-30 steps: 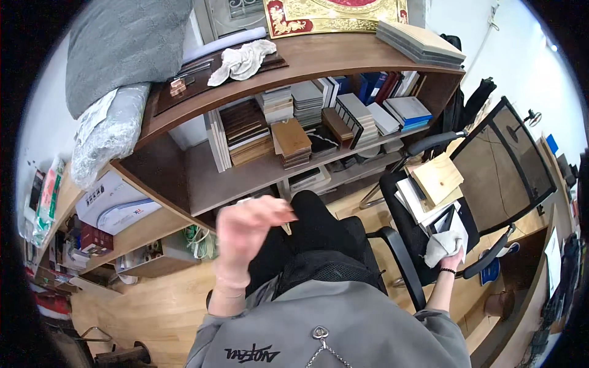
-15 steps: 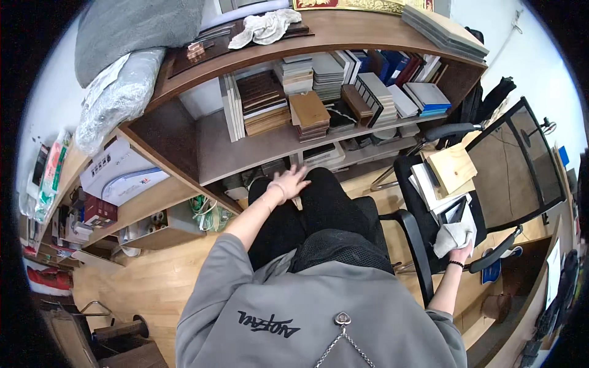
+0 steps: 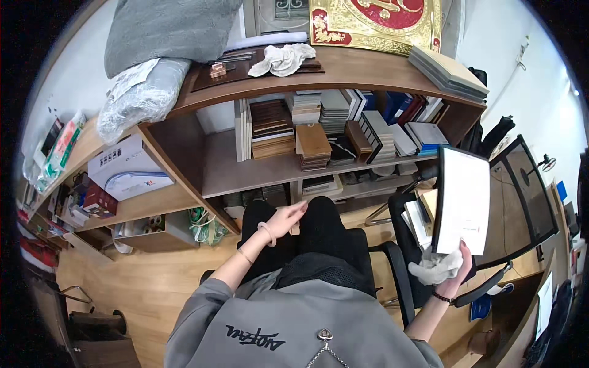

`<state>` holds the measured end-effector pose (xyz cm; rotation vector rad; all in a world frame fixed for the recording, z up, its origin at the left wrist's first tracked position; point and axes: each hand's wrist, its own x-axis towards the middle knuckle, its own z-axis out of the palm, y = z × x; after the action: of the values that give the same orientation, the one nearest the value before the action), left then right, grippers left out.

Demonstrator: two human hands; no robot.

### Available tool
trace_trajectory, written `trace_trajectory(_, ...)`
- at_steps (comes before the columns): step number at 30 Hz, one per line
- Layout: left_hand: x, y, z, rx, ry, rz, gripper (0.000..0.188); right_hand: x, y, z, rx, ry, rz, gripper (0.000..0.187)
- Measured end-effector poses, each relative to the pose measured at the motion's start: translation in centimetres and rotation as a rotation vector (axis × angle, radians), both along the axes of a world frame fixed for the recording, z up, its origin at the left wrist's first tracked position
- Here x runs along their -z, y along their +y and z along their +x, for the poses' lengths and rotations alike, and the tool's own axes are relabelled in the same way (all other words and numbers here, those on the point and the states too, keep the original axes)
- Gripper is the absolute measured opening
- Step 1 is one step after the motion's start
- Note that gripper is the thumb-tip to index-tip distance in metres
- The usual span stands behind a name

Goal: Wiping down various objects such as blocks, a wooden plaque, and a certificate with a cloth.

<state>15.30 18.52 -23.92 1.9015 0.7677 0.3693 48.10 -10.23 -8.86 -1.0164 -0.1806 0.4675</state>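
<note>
My right hand (image 3: pixel 461 270) grips a white rectangular panel (image 3: pixel 464 199) with a dark edge by its lower end. A crumpled white cloth (image 3: pixel 434 268) is in the same hand, bunched below the panel. The panel stands nearly upright above the black chair (image 3: pixel 402 205) on the right. Behind it, pale wooden and white boards (image 3: pixel 419 222) lie on the seat, partly hidden. My left hand (image 3: pixel 288 219) is over my lap between the knees, with its fingers stretched out and nothing in it.
A brown shelf unit (image 3: pixel 239 178) ahead carries stacked sample boards (image 3: pixel 270 126) and books. On its top are another white cloth (image 3: pixel 282 59), grey boards (image 3: pixel 448 70) and a gold-and-red panel (image 3: pixel 374 27). A chair armrest (image 3: pixel 402 288) stands between me and the boards.
My right hand has lifted the white panel off the chair, still with the cloth. My left hand has turned, its fingers closer together, and the head view has tilted up a little.
</note>
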Motion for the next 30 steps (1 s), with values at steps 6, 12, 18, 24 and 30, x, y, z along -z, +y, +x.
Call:
trace_trajectory(6, -15.9, -3.9, -2.3, 0.017, -0.753, -0.645, 0.087, 1.5, 8.2, -5.7, -0.700, 0.106, 0.034, 0.033)
trace_trajectory(12, -16.5, -8.5, -8.6, 0.338, -1.121, -0.995, 0.089, -3.0, 13.2, -11.7, -1.268, 0.314, -0.053, 0.040)
trace_trajectory(18, -14.6, -11.1, -10.4, 0.348, -1.203, -1.020, 0.087, -3.7, 15.9, -10.9, -1.427, -0.015, -0.076, 0.043)
trace_trajectory(24, -14.9, -15.4, -8.8, 0.396, -1.408, -0.985, 0.069, -6.6, 15.3, -11.4, -1.401, -0.064, -0.026, 0.036)
trace_trajectory(30, -14.4, -19.9, -6.8, 0.056, -1.436, -0.850, 0.079, -9.0, 15.5, -8.6, -0.986, -0.609, -0.091, 0.031)
